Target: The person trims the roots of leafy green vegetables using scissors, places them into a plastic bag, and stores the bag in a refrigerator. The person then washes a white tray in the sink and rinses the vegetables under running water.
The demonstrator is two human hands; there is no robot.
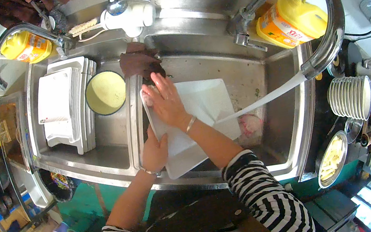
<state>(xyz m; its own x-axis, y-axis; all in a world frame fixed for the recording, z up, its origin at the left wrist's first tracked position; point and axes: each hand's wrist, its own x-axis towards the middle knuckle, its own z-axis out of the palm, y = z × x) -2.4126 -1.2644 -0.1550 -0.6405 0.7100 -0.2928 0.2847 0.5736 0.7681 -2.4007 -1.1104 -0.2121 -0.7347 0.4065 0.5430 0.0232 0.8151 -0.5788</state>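
Observation:
A white rectangular plate (204,94) tilts over the right sink basin. My left hand (155,153) grips its near-left edge, the thumb on the upper face and the other fingers hidden below. Across that face lies my right hand (168,104), wet, with its fingers stretched towards the far-left corner. Water (268,97) pours from the right curved faucet (333,11) onto the plate. Just beyond my right fingertips, a dark brown cloth (138,61) hangs over the divider (133,117) between the basins.
White rectangular plates (55,98) stand stacked in the left basin, beside a round pale-yellow container (106,92). Yellow detergent jugs (291,19) stand behind both faucets. At right are a stack of round plates (350,98) and a metal bowl of pale cut food (332,157).

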